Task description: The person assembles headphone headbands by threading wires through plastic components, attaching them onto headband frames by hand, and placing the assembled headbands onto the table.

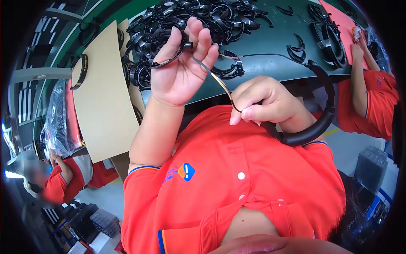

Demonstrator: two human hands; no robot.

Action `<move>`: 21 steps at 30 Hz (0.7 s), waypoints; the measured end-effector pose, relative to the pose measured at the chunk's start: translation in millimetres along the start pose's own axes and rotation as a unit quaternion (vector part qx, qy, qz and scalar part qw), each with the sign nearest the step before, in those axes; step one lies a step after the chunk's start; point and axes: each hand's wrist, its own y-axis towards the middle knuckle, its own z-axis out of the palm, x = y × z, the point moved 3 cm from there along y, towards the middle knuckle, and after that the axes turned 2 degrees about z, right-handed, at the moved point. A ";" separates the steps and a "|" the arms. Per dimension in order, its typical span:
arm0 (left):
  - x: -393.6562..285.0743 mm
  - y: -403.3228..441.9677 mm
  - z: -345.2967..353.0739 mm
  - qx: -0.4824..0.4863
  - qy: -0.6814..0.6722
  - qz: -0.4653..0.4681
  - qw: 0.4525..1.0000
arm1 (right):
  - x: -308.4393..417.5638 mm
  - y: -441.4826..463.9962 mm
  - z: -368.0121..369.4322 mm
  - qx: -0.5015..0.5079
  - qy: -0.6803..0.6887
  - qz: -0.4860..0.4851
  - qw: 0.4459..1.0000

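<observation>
My left hand (184, 70) is raised, palm toward me. Its thumb and fingers hold a curved black plastic headphone part (169, 59). A thin cable (218, 80) runs from there down to my right hand (264, 101), its pale inner wires bare along part of it. The thumb and index finger of my right hand pinch the wire's lower end. A padded black headband (327, 106) curves around my right wrist, and its dark cable (270, 54) stretches left toward my left hand.
Many curved black plastic parts (230, 19) are heaped on the green table (279, 38). Finished-looking headbands (330, 42) lie at right. Cardboard (101, 97) stands at left. Co-workers in red shirts are at right (368, 103) and lower left (67, 180).
</observation>
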 end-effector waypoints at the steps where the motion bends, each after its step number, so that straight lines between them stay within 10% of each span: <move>1: 1.9 -0.8 -0.4 0.002 -0.005 0.000 1.000 | 0.9 1.4 2.2 0.004 -0.003 -0.020 1.000; 21: 15.2 -10.6 25.1 0.077 0.079 -0.043 0.993 | -23.3 9.8 8.3 -0.018 0.061 0.072 0.995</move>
